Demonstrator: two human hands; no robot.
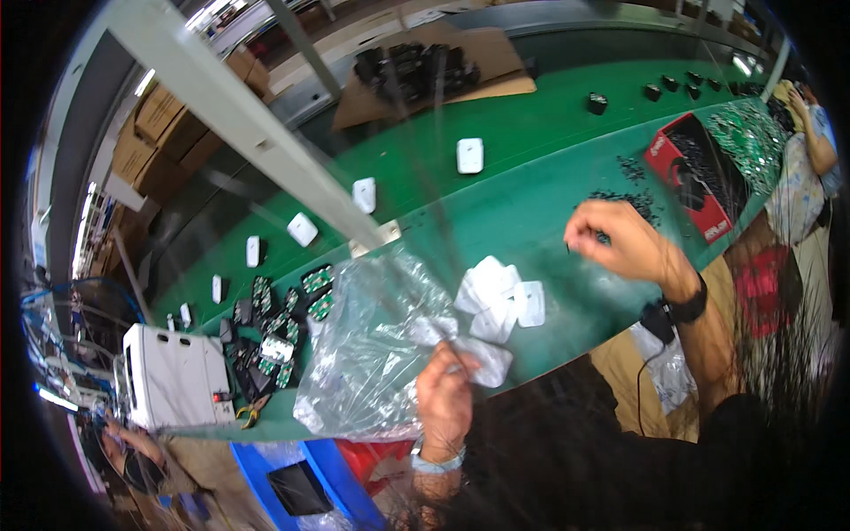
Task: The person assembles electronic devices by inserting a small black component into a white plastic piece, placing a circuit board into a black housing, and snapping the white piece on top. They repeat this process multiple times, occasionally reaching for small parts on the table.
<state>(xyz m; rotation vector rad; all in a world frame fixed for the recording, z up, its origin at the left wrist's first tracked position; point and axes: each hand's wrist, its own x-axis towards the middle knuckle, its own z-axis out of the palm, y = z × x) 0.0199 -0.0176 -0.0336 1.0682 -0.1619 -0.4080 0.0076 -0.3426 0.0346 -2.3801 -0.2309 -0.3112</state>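
Observation:
My left hand (445,398) is closed on a flat white plastic piece with rounded corners (490,363), at the edge of a transparent plastic bag (367,327). Just beyond it, several similar white pieces (496,296) lie in an overlapping pile on the green work surface (567,341). To the right of that pile my right hand (624,248) hovers over the surface, thumb and fingers pinched together. Whatever is between those fingertips is too small to make out. Many tiny black parts (624,202) are scattered just past my right hand.
Left of the bag lie green circuit boards with black housings (279,327), beside yellow-handled pliers (253,413) and a white box-shaped machine (177,376). White units (470,156) sit spaced along the green belt (531,133). A slanted metal post (257,133) crosses the left; a red box (695,177) stands right.

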